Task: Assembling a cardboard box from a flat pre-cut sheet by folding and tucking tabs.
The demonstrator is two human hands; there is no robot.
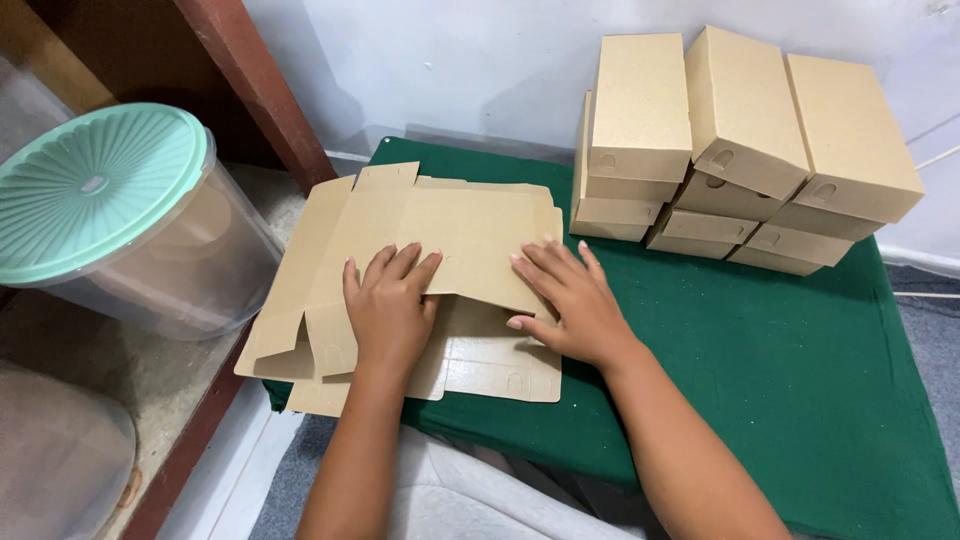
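— What are the two hands doing?

— Both lie flat, palms down, on a flat, unfolded brown cardboard box blank (470,240). The left hand (390,305) has its fingers stretched forward and close together, pressing on the near part of the top sheet. The right hand (565,300) has its fingers slightly spread, pressing the sheet's right side near its lower edge. Neither hand pinches or grips anything.

— Where is that sheet?

— It tops a loose stack of similar flat blanks (400,350), which sits on the left end of a worktop covered with a dark green cloth (780,360). The stack overhangs the cloth's left and near edges a little.

— What else is on the cloth?

— At the far right, against the pale wall, stands a pile of finished brown cardboard boxes (740,150), closed, with small tab slots on their fronts. They are stacked in layers, the top ones tilted. They stand just beyond the right hand, not touching it.

— And to the left?

— A round clear plastic container (160,260) with a ribbed mint-green lid (95,185) stands on a shelf beside a dark red wooden post (265,95), near the stack but apart from it.
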